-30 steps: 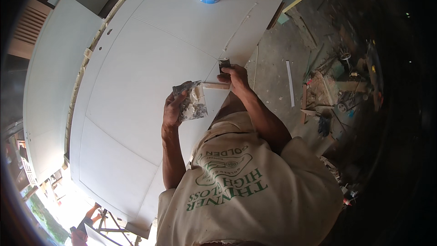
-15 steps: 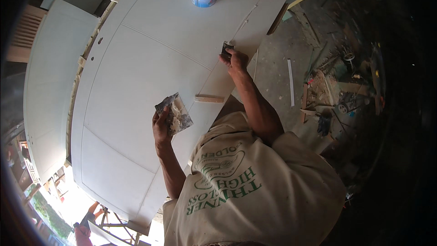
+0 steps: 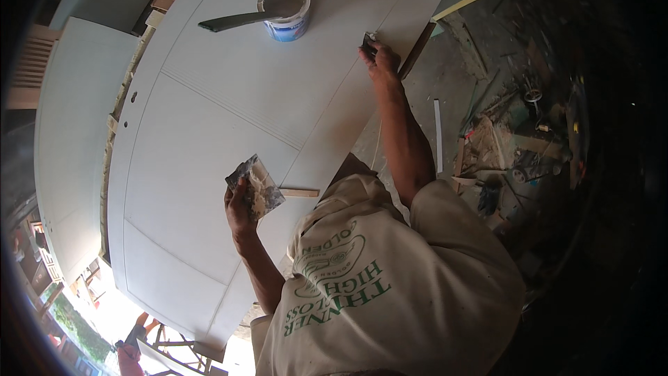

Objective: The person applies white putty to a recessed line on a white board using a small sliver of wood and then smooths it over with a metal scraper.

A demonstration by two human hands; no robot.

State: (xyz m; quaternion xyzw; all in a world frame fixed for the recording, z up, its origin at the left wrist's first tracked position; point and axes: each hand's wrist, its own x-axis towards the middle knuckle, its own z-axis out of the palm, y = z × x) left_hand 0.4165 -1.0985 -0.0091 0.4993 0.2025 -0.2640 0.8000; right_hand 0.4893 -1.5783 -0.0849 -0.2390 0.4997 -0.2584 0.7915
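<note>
My left hand (image 3: pixel 241 214) is closed on a flat, smeared putty board (image 3: pixel 261 191) that carries a patch of whitish putty. It is held above a large pale grey panel (image 3: pixel 202 153) with grooved lines. Farther out, near the panel's right edge, my right hand (image 3: pixel 384 63) grips a small dark putty scraper (image 3: pixel 367 42). Whitish putty shows at the scraper's far edge, which is at a long groove in the panel. Beyond my left hand, a white and blue tub (image 3: pixel 288 30) stands on the panel with a dark flat stick (image 3: pixel 233 21) leaning out over its rim.
A small wooden strip (image 3: pixel 300 193) lies on the panel beside the putty board. Another pale panel (image 3: pixel 83 132) is at the left. Scrap and tools (image 3: pixel 504 146) clutter the floor at the right, near a long white strip (image 3: pixel 438 136). Another person's arm (image 3: pixel 139 327) shows at lower left.
My right hand has moved farther away along the groove with the scraper. The raised white putty line there now looks thin. The view has shifted; my left hand still holds the board.
</note>
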